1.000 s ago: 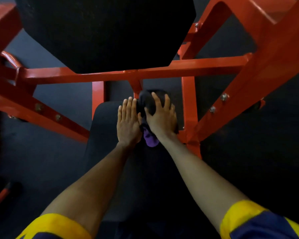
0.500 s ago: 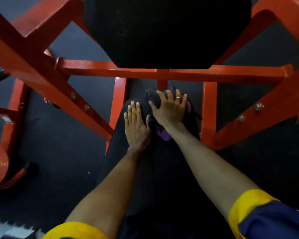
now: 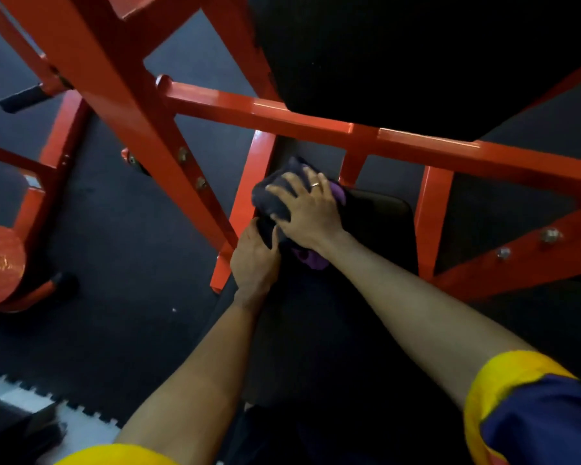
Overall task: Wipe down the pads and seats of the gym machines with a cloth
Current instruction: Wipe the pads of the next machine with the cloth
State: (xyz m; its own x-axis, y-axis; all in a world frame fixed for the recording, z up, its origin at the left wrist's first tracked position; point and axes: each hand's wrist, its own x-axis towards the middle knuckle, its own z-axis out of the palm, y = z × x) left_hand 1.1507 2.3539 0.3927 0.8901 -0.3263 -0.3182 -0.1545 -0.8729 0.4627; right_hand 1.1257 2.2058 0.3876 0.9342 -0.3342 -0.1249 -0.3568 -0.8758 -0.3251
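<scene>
A dark grey and purple cloth (image 3: 271,199) lies bunched on the far left corner of the black seat pad (image 3: 376,229) of an orange gym machine. My right hand (image 3: 307,211) presses down on the cloth with fingers spread; a ring shows on one finger. My left hand (image 3: 254,260) rests on the seat's left edge just below the cloth, its fingers curling over the edge beside the cloth. A large black back pad (image 3: 416,55) hangs above, behind an orange crossbar (image 3: 316,122).
Orange frame bars (image 3: 121,78) slant across the left and right of the seat, with bolts showing. An orange round plate (image 3: 0,263) sits low at the left. Dark rubber floor (image 3: 114,297) surrounds the machine, with a white jagged mat edge (image 3: 31,397) at bottom left.
My right hand slid the cloth leftward to the seat's left corner. My left hand shifted from lying flat on the pad to the seat's left edge. The view swung left.
</scene>
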